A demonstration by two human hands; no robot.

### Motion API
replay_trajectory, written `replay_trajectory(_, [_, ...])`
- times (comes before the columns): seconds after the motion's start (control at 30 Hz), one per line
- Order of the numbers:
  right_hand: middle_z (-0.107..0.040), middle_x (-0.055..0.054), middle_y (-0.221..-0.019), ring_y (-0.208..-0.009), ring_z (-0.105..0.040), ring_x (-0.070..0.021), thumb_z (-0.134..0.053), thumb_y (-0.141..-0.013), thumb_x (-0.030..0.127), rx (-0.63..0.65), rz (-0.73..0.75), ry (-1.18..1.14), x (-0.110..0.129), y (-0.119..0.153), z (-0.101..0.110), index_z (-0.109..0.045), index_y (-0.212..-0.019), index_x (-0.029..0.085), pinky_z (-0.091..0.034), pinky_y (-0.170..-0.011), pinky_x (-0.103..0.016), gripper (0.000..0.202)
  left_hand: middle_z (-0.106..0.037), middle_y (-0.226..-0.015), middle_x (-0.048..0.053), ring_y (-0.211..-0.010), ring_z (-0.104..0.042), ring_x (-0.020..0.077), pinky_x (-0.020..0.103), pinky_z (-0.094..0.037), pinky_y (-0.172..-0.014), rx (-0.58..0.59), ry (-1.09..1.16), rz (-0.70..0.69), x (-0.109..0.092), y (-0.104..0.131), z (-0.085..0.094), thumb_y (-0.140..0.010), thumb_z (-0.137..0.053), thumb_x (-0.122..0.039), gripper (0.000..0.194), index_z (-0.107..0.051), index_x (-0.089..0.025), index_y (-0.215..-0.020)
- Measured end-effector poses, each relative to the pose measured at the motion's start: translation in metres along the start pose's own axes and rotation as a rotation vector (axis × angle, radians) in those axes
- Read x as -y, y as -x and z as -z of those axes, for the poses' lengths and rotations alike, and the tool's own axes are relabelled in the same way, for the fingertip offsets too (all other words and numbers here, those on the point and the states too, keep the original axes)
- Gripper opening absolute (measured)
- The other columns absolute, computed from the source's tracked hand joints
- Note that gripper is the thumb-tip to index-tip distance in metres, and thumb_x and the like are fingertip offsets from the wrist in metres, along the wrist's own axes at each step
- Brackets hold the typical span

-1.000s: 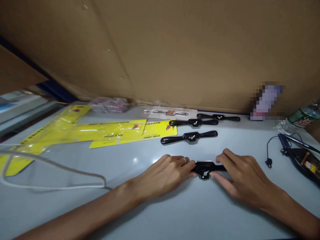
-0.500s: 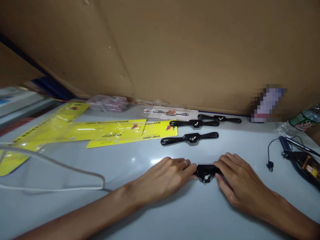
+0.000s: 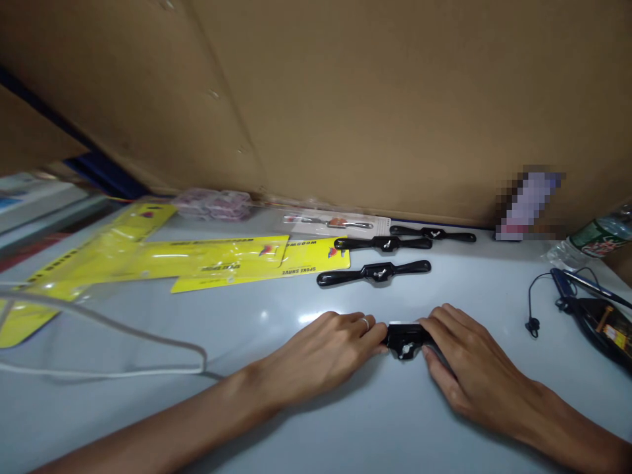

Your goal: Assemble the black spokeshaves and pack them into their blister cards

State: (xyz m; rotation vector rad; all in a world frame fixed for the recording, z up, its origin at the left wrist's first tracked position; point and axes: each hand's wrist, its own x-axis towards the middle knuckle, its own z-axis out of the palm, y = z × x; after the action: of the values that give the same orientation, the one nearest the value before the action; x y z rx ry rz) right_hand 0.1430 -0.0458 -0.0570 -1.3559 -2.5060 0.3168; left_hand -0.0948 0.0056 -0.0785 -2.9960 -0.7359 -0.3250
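Right hand closed in | left hand curled | both grip spokeshave

Head view, single: it looked from the person's head, forward and down over the pale table, at close range. The left hand and right hand fell in the lower half; a brown panel took up most of the upper.

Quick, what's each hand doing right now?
Left hand: closed, holding one end of the black spokeshave.
Right hand: closed, holding the other end of that same spokeshave.
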Motion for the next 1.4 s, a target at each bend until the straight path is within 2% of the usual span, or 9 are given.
replay_trajectory(0.13, [-0.061, -0.009, -0.096, -0.089, -0.056, -0.026, -0.056, -0.093, 0.019, -0.011, -0.005, 0.072, -0.002, 0.001, 0.0, -0.059, -0.096, 0.017, -0.05, -0.081, -0.045, 0.005, -0.06, -0.066, 0.001, -0.055, -0.056, 0.0162, 0.033, -0.028, -0.051, -0.039, 0.011, 0.009, 0.0, 0.0, -0.002, -0.11, -0.024, -0.029, 0.042, -0.056, -0.019, -0.084])
replay_trajectory(0.27, [-0.063, -0.009, -0.094, -0.086, -0.056, -0.0278, -0.072, -0.087, 0.035, -0.084, 0.026, 0.238, -0.004, 0.003, 0.005, -0.061, -0.099, 0.017, -0.049, -0.077, -0.043, 0.024, -0.061, -0.065, 0.001, -0.055, -0.056, 0.0153, 0.033, -0.027, -0.05, -0.045, 0.025, 0.034, 0.001, -0.001, -0.004, -0.11, -0.026, -0.031, 0.043, -0.056, -0.019, -0.082])
replay_trajectory(0.37, [-0.063, -0.009, -0.091, -0.084, -0.055, -0.0263, -0.067, -0.091, 0.037, -0.201, 0.064, 0.267, 0.0, 0.003, 0.008, -0.061, -0.094, 0.017, -0.044, -0.074, -0.039, 0.021, -0.061, -0.065, 0.001, -0.054, -0.056, 0.0148, 0.032, -0.026, -0.05, -0.032, 0.038, 0.059, 0.001, -0.002, -0.003, -0.11, -0.031, -0.033, 0.041, -0.056, -0.019, -0.081])
replay_trajectory(0.5, [-0.06, -0.002, -0.069, -0.065, -0.053, -0.0195, -0.057, -0.098, 0.034, -0.289, 0.046, 0.264, 0.012, 0.001, -0.003, -0.058, -0.074, 0.019, -0.037, -0.065, -0.034, 0.028, -0.061, -0.065, 0.001, -0.054, -0.056, 0.0152, 0.031, -0.027, -0.05, -0.019, 0.069, 0.096, -0.002, -0.002, -0.002, -0.108, -0.037, -0.031, 0.034, -0.055, -0.019, -0.082])
replay_trajectory(0.77, [-0.064, -0.002, -0.066, -0.059, -0.06, -0.0192, -0.06, -0.093, 0.028, -0.189, -0.126, 0.199, 0.016, -0.003, -0.021, -0.061, -0.071, 0.019, -0.033, -0.06, -0.031, 0.023, -0.066, -0.067, 0.001, -0.053, -0.06, 0.0172, 0.029, -0.03, -0.048, 0.047, 0.11, 0.179, -0.007, 0.0, -0.009, -0.107, -0.042, -0.035, 0.024, -0.053, -0.018, -0.094])
replay_trajectory(0.87, [-0.065, -0.002, -0.067, -0.058, -0.061, -0.0195, -0.058, -0.093, 0.029, -0.172, -0.159, 0.19, 0.016, -0.005, -0.02, -0.062, -0.072, 0.019, -0.032, -0.058, -0.031, 0.023, -0.071, -0.072, 0.002, -0.057, -0.065, 0.0175, 0.027, -0.037, -0.049, -0.011, 0.175, 0.23, -0.006, 0.001, -0.013, -0.107, -0.041, -0.038, 0.029, -0.05, -0.014, -0.122])
replay_trajectory(0.97, [-0.067, -0.002, -0.066, -0.057, -0.062, -0.0181, -0.057, -0.093, 0.028, -0.159, -0.175, 0.164, 0.017, -0.007, -0.019, -0.061, -0.071, 0.019, -0.03, -0.057, -0.03, 0.024, -0.075, -0.08, 0.004, -0.062, -0.069, 0.0178, 0.026, -0.044, -0.053, -0.065, 0.169, 0.228, -0.006, 0.002, -0.016, -0.107, -0.041, -0.037, 0.047, -0.031, -0.013, -0.147])
replay_trajectory(1.23, [-0.07, -0.001, -0.065, -0.056, -0.064, -0.019, -0.052, -0.097, 0.036, 0.018, -0.326, 0.003, 0.017, -0.008, -0.018, -0.059, -0.071, 0.02, -0.024, -0.054, -0.029, 0.031, -0.074, -0.082, 0.003, -0.065, -0.071, 0.0183, 0.026, -0.05, -0.055, -0.051, 0.122, 0.166, -0.004, 0.003, -0.02, -0.107, -0.043, -0.033, 0.04, -0.04, -0.016, -0.143])
replay_trajectory(1.4, [-0.064, 0.001, -0.059, -0.053, -0.059, -0.0156, -0.05, -0.097, 0.036, 0.012, -0.37, -0.09, 0.015, -0.009, -0.022, -0.054, -0.069, 0.02, -0.025, -0.055, -0.027, 0.032, -0.074, -0.081, 0.003, -0.063, -0.071, 0.0192, 0.026, -0.049, -0.053, 0.013, 0.119, 0.176, -0.006, -0.001, -0.016, -0.107, -0.044, -0.031, 0.032, -0.046, -0.016, -0.134])
